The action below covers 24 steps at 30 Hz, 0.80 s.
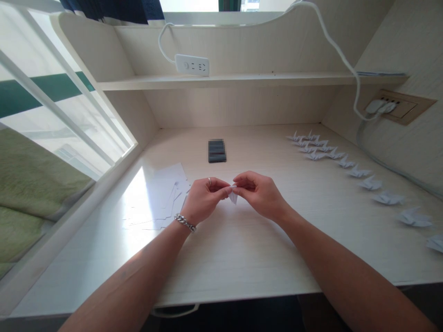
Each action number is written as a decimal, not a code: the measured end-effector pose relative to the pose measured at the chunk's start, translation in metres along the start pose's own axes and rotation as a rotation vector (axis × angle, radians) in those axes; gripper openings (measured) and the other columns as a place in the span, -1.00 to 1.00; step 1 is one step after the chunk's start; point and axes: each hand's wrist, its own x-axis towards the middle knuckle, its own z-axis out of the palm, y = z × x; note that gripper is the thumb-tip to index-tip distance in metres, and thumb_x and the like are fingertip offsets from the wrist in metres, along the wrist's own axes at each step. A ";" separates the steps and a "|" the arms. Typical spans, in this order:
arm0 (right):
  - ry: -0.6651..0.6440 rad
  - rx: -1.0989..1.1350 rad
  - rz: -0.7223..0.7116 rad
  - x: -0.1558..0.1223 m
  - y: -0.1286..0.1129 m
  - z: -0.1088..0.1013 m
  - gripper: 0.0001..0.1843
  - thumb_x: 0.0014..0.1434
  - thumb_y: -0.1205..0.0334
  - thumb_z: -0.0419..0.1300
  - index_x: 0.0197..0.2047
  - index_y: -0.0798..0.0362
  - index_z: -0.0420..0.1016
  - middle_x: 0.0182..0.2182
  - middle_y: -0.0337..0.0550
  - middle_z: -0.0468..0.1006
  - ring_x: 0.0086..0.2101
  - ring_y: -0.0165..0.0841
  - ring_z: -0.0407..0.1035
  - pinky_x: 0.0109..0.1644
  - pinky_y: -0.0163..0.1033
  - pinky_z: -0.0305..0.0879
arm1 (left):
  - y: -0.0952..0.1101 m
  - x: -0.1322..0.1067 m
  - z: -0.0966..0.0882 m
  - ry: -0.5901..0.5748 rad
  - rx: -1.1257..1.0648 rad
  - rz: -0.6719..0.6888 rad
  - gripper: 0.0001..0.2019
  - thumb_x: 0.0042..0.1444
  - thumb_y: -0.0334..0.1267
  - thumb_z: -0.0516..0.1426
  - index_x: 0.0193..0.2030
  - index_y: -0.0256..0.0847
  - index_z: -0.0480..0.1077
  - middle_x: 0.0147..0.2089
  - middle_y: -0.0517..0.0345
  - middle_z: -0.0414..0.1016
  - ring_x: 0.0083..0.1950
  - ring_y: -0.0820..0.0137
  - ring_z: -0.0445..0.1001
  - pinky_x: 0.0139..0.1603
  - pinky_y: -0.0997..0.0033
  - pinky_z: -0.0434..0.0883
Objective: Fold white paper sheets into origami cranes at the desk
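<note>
A small piece of folded white paper (233,197) is pinched between my two hands above the middle of the desk, its pointed end hanging downward. My left hand (206,196), with a ring and a chain bracelet, closes thumb and fingers on the paper's left side. From the right, my right hand (258,191) grips the same paper, fingertips almost meeting the left ones. The fingers cover its upper part. Several white paper cranes (370,183) stand in a line along the desk's right side, doubling into two rows at the far end.
White paper sheets (166,184) lie left of my hands, partly in glare. A dark phone-like rectangle (217,151) rests beyond my hands. On the shelf (242,82) sits a power strip (192,65); its white cable (334,44) runs to a wall socket (403,108). White rails (51,101) border the left.
</note>
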 end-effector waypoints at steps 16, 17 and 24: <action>0.032 -0.140 -0.032 -0.002 -0.009 0.004 -0.94 0.07 0.34 0.22 -0.41 0.01 0.41 -0.46 -0.25 0.51 -0.41 -0.37 0.39 -0.31 -0.25 0.30 | 0.010 -0.007 0.010 0.086 0.139 0.022 -0.90 -0.01 -0.24 0.27 -0.45 -0.22 0.54 -0.44 0.10 0.60 -0.41 0.36 0.51 -0.36 0.41 0.40; 0.036 -0.121 -0.027 -0.002 -0.008 0.005 -0.95 0.08 0.33 0.22 -0.40 0.01 0.41 -0.45 -0.24 0.52 -0.40 -0.37 0.40 -0.30 -0.24 0.31 | 0.010 -0.007 0.010 0.093 0.144 0.023 -0.91 -0.02 -0.25 0.27 -0.45 -0.21 0.53 -0.45 0.11 0.60 -0.41 0.37 0.51 -0.37 0.41 0.39; 0.023 0.054 0.065 0.003 0.002 0.005 -0.84 0.04 0.28 0.28 -0.24 0.03 0.47 -0.36 -0.16 0.58 -0.30 -0.30 0.48 -0.15 -0.17 0.40 | 0.011 -0.005 0.009 0.142 0.184 0.020 -0.94 -0.05 -0.29 0.27 -0.48 -0.20 0.53 -0.49 0.15 0.58 -0.45 0.39 0.49 -0.39 0.41 0.38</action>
